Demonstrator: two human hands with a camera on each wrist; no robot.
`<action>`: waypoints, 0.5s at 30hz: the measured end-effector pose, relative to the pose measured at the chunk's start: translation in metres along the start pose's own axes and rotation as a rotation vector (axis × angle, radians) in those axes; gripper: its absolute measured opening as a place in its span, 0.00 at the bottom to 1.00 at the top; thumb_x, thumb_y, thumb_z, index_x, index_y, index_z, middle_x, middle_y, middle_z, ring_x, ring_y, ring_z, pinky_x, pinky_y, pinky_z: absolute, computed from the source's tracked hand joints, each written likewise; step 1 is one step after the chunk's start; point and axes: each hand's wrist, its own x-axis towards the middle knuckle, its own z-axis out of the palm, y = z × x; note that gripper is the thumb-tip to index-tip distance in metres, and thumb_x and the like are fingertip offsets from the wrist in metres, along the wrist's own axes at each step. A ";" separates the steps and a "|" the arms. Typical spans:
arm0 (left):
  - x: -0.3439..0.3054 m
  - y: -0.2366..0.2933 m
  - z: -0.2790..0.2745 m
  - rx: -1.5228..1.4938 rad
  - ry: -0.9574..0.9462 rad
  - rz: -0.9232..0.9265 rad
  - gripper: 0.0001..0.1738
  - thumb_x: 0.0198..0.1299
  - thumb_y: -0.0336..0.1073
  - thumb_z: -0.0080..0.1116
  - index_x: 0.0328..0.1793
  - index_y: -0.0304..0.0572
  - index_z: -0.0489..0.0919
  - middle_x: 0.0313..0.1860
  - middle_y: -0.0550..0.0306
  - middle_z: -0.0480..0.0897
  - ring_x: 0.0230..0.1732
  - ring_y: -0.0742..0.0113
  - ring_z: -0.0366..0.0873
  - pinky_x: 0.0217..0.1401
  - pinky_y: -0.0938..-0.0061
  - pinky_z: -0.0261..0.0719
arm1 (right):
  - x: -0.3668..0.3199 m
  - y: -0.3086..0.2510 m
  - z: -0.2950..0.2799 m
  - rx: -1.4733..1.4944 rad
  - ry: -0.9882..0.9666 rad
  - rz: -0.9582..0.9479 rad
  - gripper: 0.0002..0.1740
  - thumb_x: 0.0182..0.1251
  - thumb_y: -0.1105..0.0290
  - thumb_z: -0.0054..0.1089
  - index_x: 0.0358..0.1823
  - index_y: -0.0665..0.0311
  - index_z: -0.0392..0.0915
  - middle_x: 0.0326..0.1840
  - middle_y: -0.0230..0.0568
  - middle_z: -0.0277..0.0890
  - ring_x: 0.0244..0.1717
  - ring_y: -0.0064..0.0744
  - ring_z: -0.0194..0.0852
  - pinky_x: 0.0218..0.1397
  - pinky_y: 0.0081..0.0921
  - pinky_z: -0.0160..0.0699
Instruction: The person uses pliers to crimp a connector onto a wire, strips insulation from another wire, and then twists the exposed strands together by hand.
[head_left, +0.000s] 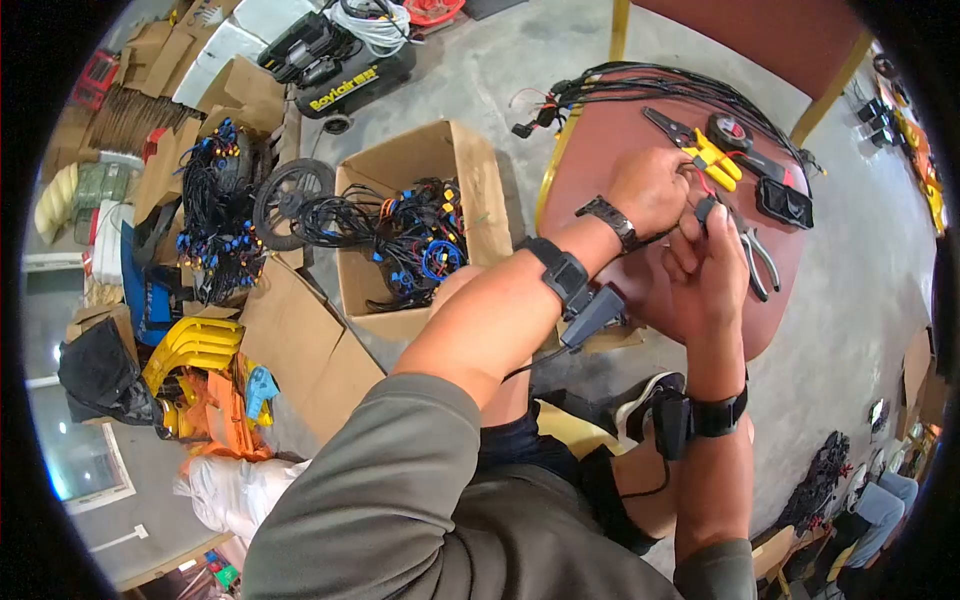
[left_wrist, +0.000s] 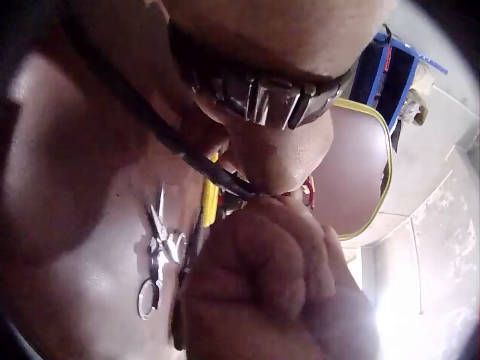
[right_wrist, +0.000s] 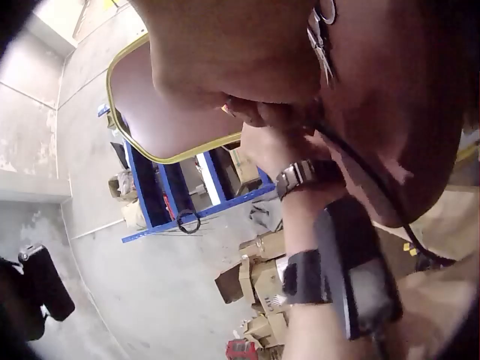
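Note:
My left hand (head_left: 650, 190), a watch (head_left: 608, 220) on its wrist, pinches a thin red wire (head_left: 703, 182) at its fingertips. Close against it, my right hand (head_left: 715, 260) grips a black cable (head_left: 706, 208) with the thumb on top. In the left wrist view the black cable (left_wrist: 180, 150) runs from the upper left into the meeting fingers; its end is hidden there. Just beyond the hands, yellow-handled wire strippers (head_left: 715, 160) lie on the brown seat (head_left: 640, 290). Silver snips (head_left: 762, 265) with spread handles lie beside my right hand.
A roll of black tape (head_left: 728, 130), a small black tray (head_left: 785, 203) and a bundle of black cables (head_left: 670, 85) lie on the seat's far side. To the left stand an open carton (head_left: 480, 190) of cables and an air compressor (head_left: 355, 85).

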 end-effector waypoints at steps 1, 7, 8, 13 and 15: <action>0.002 0.002 0.002 -0.052 0.013 0.005 0.11 0.59 0.32 0.55 0.43 0.38 0.84 0.30 0.42 0.86 0.34 0.54 0.87 0.39 0.61 0.81 | 0.000 -0.003 0.003 0.011 0.040 0.007 0.15 0.80 0.57 0.48 0.55 0.59 0.70 0.29 0.27 0.64 0.21 0.18 0.56 0.21 0.20 0.56; -0.006 -0.013 0.006 0.070 0.137 0.189 0.09 0.59 0.29 0.55 0.39 0.36 0.85 0.27 0.48 0.85 0.28 0.61 0.85 0.32 0.67 0.81 | -0.003 0.008 -0.002 0.210 0.091 0.057 0.10 0.79 0.60 0.49 0.46 0.58 0.71 0.30 0.28 0.67 0.21 0.20 0.56 0.21 0.20 0.55; -0.007 -0.014 0.007 0.059 0.151 0.201 0.09 0.59 0.28 0.55 0.39 0.36 0.86 0.28 0.48 0.86 0.28 0.62 0.85 0.32 0.68 0.81 | -0.005 0.008 -0.001 0.228 0.092 0.060 0.10 0.80 0.60 0.48 0.46 0.59 0.71 0.30 0.29 0.67 0.21 0.20 0.56 0.20 0.20 0.55; -0.009 -0.016 0.004 0.027 0.152 0.190 0.08 0.58 0.25 0.56 0.40 0.33 0.86 0.29 0.47 0.86 0.28 0.62 0.85 0.32 0.70 0.81 | -0.007 0.007 0.000 0.302 0.056 0.086 0.10 0.81 0.62 0.46 0.46 0.60 0.70 0.30 0.29 0.66 0.21 0.20 0.55 0.21 0.20 0.55; -0.010 -0.018 0.005 0.018 0.154 0.192 0.08 0.58 0.25 0.57 0.40 0.33 0.86 0.28 0.48 0.86 0.28 0.65 0.85 0.31 0.71 0.80 | -0.007 0.007 0.001 0.293 0.052 0.091 0.11 0.81 0.61 0.46 0.47 0.61 0.71 0.31 0.29 0.65 0.21 0.19 0.54 0.23 0.20 0.54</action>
